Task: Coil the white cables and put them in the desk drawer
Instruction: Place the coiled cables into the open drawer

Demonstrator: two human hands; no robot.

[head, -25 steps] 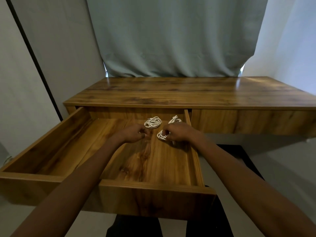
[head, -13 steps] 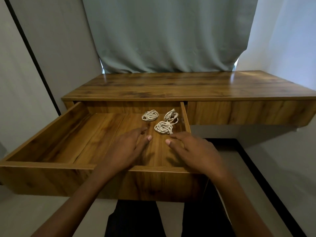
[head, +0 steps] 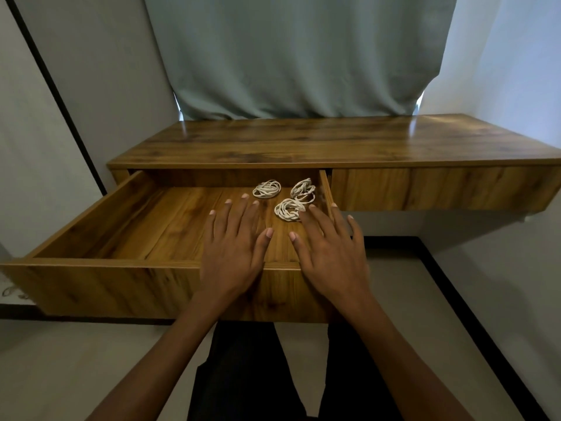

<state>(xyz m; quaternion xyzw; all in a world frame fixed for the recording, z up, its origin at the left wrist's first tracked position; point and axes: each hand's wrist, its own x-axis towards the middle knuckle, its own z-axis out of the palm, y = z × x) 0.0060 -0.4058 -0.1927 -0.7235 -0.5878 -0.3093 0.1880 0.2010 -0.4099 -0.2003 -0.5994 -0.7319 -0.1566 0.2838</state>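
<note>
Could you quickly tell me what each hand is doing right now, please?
Left hand: open, fingers spread, holding nothing.
Right hand: open, fingers spread, holding nothing; fingertips near the closest cable coil.

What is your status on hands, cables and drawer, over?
Left hand and right hand open, empty, above the drawer front. Three coiled white cables inside at the back right. Drawer open, nothing in the way.
</note>
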